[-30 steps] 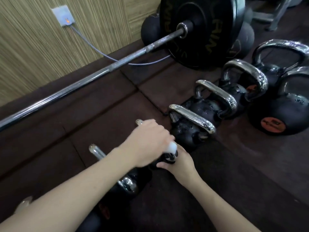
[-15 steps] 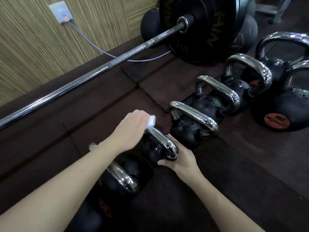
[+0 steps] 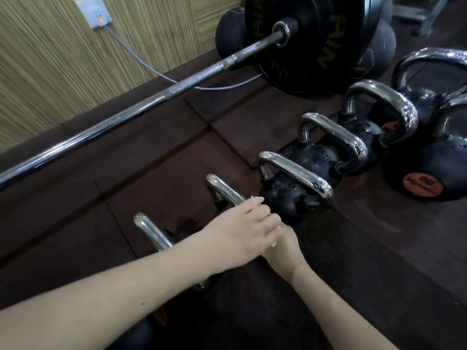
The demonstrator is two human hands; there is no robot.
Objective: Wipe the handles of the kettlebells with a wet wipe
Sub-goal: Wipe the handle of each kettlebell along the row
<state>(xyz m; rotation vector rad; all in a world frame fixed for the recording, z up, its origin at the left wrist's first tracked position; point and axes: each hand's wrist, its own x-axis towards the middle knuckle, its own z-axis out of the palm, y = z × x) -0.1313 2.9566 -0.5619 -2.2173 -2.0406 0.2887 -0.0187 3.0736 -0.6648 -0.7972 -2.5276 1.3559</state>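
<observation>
Both bare forearms reach forward toward 1 o'clock and meet. The left hand (image 3: 242,233) lies knuckles up with fingers curled down. The right hand (image 3: 283,251) is just under it, mostly hidden.

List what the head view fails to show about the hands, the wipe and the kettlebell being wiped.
- Wet wipe: only white slivers show; the left hand covers the rest.
- Right hand: fingers hidden behind the left hand, grip unreadable.
- Wiped kettlebell handle: near end under the hands.
- Its body: hidden by hands and shadow.
</observation>
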